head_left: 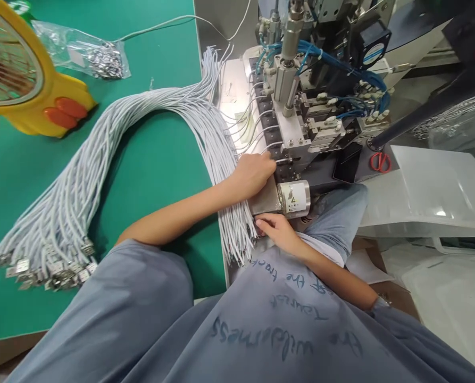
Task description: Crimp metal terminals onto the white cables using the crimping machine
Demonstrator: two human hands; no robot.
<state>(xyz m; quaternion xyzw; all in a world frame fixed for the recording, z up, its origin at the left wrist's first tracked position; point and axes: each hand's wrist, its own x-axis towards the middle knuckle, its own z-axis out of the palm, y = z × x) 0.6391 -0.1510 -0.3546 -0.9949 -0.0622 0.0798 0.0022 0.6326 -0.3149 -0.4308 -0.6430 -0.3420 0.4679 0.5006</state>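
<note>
A thick bundle of white cables [141,103] curves over the green table, with metal connectors [57,266] at its left end and thin loose ends beside my right hand. My left hand [253,173] lies across the bundle at the machine's front edge, its fingers closed on one white cable [283,160] that runs into the lowest slot. Above it, several more cables sit side by side in the slots of the machine [289,106]. My right hand [279,231] is closed by the loose cable ends; what its fingertips hold is too small to make out.
A clear container with a white label [295,198] stands between my hands and the machine. To the right are a dark phone-like slab [347,162] and red-handled scissors [380,163]. A yellow fan [67,88] and a bag of metal parts [103,59] stand at the upper left.
</note>
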